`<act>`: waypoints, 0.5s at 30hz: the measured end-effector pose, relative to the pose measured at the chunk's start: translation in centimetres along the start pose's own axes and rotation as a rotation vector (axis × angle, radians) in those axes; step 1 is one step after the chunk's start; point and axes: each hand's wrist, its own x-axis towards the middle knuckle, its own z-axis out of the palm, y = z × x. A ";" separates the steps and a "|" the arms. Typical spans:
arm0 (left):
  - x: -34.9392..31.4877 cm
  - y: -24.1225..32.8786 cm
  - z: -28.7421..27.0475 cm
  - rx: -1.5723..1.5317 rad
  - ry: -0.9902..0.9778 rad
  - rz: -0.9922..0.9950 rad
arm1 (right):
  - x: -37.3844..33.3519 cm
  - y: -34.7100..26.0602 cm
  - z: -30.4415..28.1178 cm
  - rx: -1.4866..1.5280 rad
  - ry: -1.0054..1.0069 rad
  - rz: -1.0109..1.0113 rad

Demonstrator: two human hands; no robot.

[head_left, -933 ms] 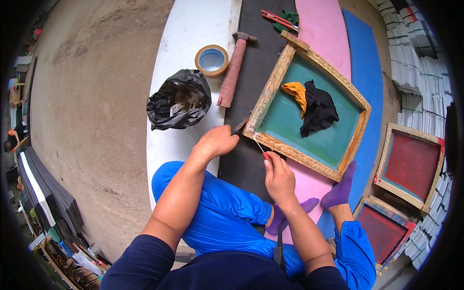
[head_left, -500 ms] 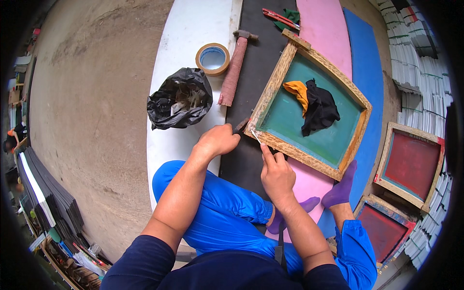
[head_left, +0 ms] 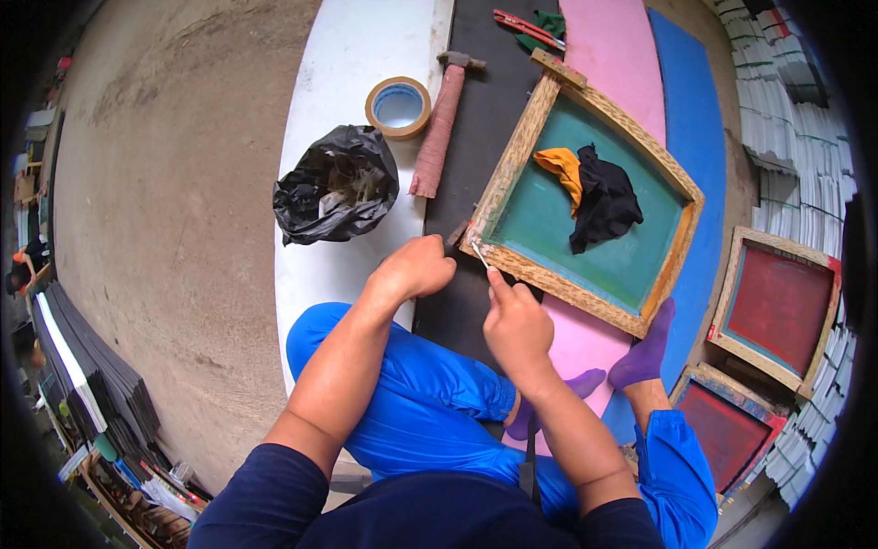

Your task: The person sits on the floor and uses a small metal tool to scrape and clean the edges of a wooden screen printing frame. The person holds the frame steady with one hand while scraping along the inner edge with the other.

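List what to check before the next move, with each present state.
1. Right hand gripping the thin metal tool: ok.
2. Tool's tip at the near-left corner of the wooden frame: ok; how firmly it presses: cannot tell.
3. Left hand apart from that tip: ok.
4. Green screen free of cloths: not ok, black cloth and orange cloth lie on it.
5. Hammer apart from the frame: ok.
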 end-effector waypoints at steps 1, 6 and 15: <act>-0.3 0.4 -0.3 -0.021 -0.024 -0.018 | 0.1 0.7 0.1 0.079 -0.005 0.015; -0.4 0.4 -0.3 -0.057 -0.014 -0.001 | -0.5 1.4 1.6 0.180 0.045 0.023; 0.3 0.0 0.0 -0.057 -0.057 -0.021 | -0.7 1.8 1.8 0.412 -0.009 0.103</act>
